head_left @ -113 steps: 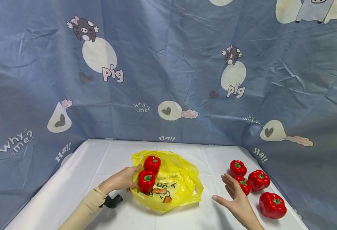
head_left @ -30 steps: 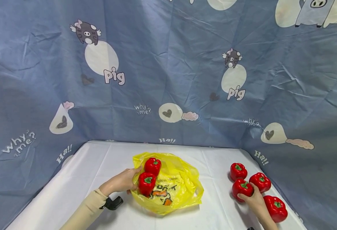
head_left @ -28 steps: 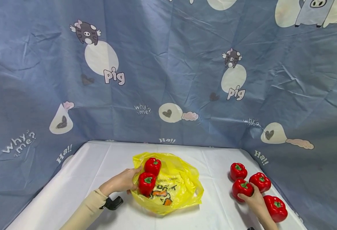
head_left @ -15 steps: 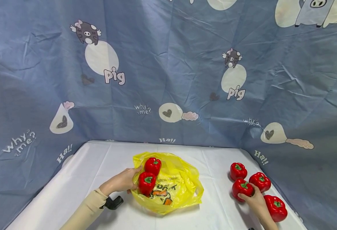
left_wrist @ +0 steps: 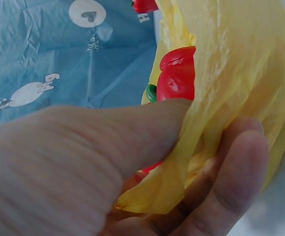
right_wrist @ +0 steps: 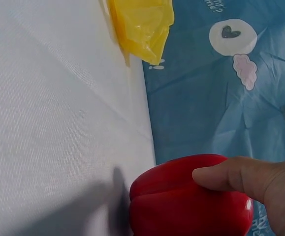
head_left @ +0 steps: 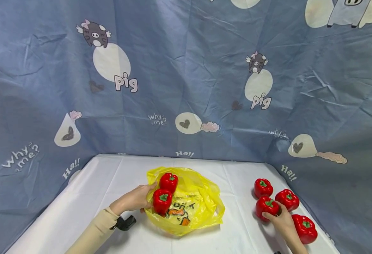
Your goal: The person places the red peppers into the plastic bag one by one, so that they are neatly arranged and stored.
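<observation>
In the head view, your left forearm, in a cream sleeve (head_left: 92,233), enters from seven o'clock and slants toward one; at its end your left hand (head_left: 137,199) pinches the nine o'clock edge of a yellow plastic bag (head_left: 201,201), thumb inside the rim and fingers beneath it, as the left wrist view shows close up. Your right forearm enters from five o'clock and slants toward eleven; your right hand (head_left: 282,219) is clamped on a red bell pepper (head_left: 262,208), thumb on its seven o'clock side, fingers round its three o'clock side. The pepper's green stem (head_left: 269,203) points up, leaning toward one; the body is blocky, with no clear long axis. It sits at your fingertips, at eleven o'clock from the palm; whether it touches the white tablecloth (head_left: 233,240) cannot be told. Around it are a far pepper (head_left: 260,190) at twelve, a side pepper (head_left: 285,202) at two and a near pepper (head_left: 301,233) at four. The bag lies well apart, toward nine, stretching roughly from ten to four. In it, an upper pepper (head_left: 166,182) at two and a lower pepper (head_left: 159,204) at three from your left hand touch, stems upward.
</observation>
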The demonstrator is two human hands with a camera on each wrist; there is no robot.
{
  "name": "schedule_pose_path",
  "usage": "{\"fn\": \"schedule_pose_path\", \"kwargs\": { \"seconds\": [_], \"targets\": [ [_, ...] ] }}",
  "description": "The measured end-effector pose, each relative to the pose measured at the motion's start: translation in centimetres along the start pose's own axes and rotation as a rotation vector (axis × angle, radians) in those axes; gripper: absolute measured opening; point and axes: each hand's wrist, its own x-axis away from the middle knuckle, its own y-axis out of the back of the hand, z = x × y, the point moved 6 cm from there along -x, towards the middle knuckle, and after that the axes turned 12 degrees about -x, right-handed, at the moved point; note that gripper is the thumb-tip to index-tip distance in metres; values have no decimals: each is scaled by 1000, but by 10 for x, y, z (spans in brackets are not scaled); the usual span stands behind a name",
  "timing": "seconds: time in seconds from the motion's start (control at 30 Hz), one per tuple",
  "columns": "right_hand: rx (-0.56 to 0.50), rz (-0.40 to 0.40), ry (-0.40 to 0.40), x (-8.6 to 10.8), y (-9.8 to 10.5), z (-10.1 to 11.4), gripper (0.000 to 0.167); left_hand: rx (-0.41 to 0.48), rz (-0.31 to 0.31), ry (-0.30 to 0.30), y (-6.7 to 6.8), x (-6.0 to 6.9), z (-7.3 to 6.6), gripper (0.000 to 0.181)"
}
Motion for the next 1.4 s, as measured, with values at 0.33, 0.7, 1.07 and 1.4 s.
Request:
{"fn": "schedule_pose_path", "kwargs": {
  "seconds": [0.33,0.7,1.07,1.4],
  "targets": [
    [24,6,75,7,-1,17,100,12,-13,-37,2,2,-1,87],
    [-34,35,133,14,-14,34,92,2,-11,-19,1,1,1,87],
    [-43,62,172,17,-36,52,88,0,-14,-15,-1,1,-1,88],
    [-90,65,313,26,-65,82,80,-9,-20,-12,-1,1,-1,88]
  ]
}}
